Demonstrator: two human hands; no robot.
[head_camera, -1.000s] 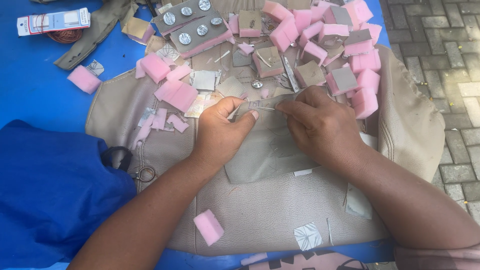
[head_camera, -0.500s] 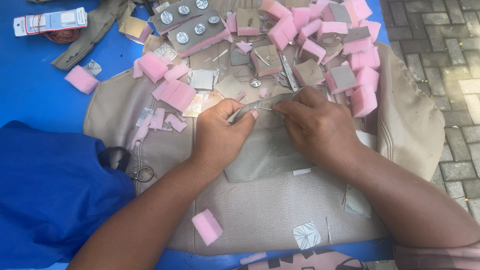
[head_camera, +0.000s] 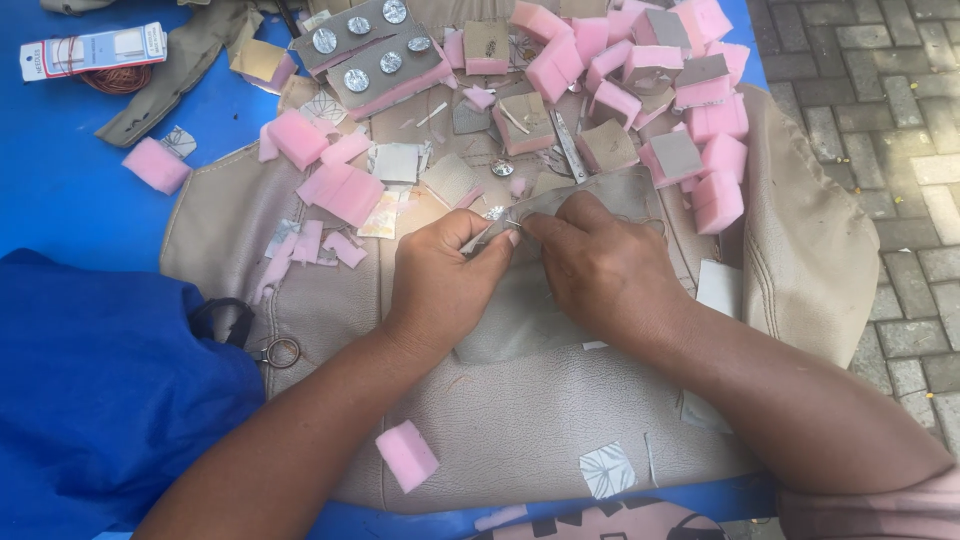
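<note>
While a small grey fabric piece (head_camera: 560, 200) was pinched in the left hand (head_camera: 445, 285), a thin needle (head_camera: 512, 223) was gripped by the right hand (head_camera: 600, 270); stitching seemed underway, a careful pull-through needed next.

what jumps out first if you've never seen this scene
Two bare hands meet at the middle, the left hand and right hand pinching a small grey fabric piece over a beige leather cover. Behind them, a heap of pink foam blocks crowds the far edge. At far left, a grey board with round silver buttons lies on the blue sheet.
</note>
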